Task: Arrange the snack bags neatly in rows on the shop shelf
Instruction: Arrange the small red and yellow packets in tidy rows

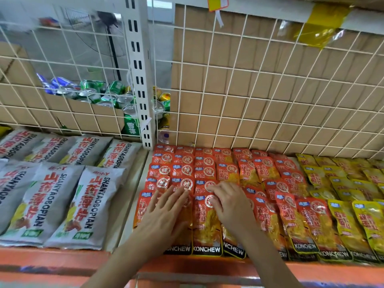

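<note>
Head view: red snack bags lie in overlapping rows just right of white slotted upright. Left hand flat, fingers straight, pressing front bags down. Right hand beside it, fingers arched, tips on bag top, gripping nothing. Likely flattening and squaring rows. Yellow snack bags further right of upright; grey Shanyaobopian bags left of it. Wire grid, cardboard, drink cans behind upright; orange shelf lip below.

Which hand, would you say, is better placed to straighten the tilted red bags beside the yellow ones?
Probably right: the right hand lies nearer those tilted red bags; the left hand rests flat farther left.
</note>
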### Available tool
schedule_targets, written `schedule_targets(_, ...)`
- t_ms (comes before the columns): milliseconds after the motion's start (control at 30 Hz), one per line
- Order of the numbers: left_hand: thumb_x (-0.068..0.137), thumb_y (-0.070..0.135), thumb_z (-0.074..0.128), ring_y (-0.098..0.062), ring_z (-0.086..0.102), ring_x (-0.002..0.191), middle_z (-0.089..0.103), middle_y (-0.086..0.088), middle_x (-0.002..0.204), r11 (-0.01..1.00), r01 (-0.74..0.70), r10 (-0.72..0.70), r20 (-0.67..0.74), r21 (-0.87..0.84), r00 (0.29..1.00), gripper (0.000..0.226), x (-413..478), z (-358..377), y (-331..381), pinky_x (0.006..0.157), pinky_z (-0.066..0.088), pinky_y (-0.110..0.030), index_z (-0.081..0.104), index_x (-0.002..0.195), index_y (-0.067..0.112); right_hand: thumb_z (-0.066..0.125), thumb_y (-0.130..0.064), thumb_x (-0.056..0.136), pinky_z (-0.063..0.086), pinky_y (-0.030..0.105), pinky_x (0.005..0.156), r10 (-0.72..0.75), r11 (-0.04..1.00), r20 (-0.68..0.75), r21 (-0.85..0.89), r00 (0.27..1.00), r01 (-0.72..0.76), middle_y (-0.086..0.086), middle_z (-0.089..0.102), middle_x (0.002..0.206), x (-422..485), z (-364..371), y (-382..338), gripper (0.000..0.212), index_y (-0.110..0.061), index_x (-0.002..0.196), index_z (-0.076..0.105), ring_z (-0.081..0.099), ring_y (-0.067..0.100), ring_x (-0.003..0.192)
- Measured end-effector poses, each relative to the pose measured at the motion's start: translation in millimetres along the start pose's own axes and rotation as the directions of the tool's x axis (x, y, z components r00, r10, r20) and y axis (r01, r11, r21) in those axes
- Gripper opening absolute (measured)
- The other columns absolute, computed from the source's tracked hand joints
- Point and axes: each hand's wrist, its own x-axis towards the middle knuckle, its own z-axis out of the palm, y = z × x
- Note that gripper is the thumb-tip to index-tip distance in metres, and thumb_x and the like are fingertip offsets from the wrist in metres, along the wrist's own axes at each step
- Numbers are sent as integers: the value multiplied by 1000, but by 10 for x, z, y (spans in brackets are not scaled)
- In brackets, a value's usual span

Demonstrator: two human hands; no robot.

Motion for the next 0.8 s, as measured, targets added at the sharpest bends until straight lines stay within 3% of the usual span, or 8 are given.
schedule_targets(133,95,58,9,-19,37,133,42,5,144,997,46,-47,24,54,999,63,-41,51,95,108,11,-40,36,142,25,59,-26,85,44,29,85,-13,999,-13,40,1000,14,-8,59,92,-18,43,32,22,-18,104,68,56,12,91)
schedule_targets(233,95,59,12,-18,32,134,41,6,144,996,32,-34,25,79,999,60,-37,59,100,107,12,-41,36,141,28,57,-28,85,38,25,86,9,998,-30,57,1000,-7,-7,59,93,-26,49,57,23,-17,103,68,55,13,92)
schedule_targets(333,95,59,14,-19,39,133,41,7,144,994,26,-29,33,104,999,59,-32,46,100,105,17,-43,35,141,29,52,-31,85,36,25,86,31,997,-32,74,999,-29,-6,60,92,-22,75,64,27,-17,101,68,56,14,92)
schedule_targets(467,95,60,17,-17,32,136,37,8,146,992,29,-34,43,123,999,59,-43,47,100,108,12,-42,34,142,30,57,-28,90,36,26,91,11,991,-10,135,1000,-10,-5,58,101,-35,41,83,24,-17,110,64,51,14,99)
schedule_targets(700,95,58,15,-17,38,134,46,5,141,997,71,-73,-42,-43,996,56,132,-49,337,111,11,-38,42,135,31,59,-19,88,40,26,92,18,987,-130,159,991,3,-4,60,106,-132,-171,314,22,-16,110,63,54,13,103)
schedule_targets(800,94,59,15,-15,31,137,40,6,145,991,43,-49,-42,-123,998,56,203,-21,535,116,14,-37,37,137,31,61,-22,87,45,31,90,44,994,-90,101,995,-34,-3,62,106,-194,-270,471,25,-16,112,63,56,17,103)
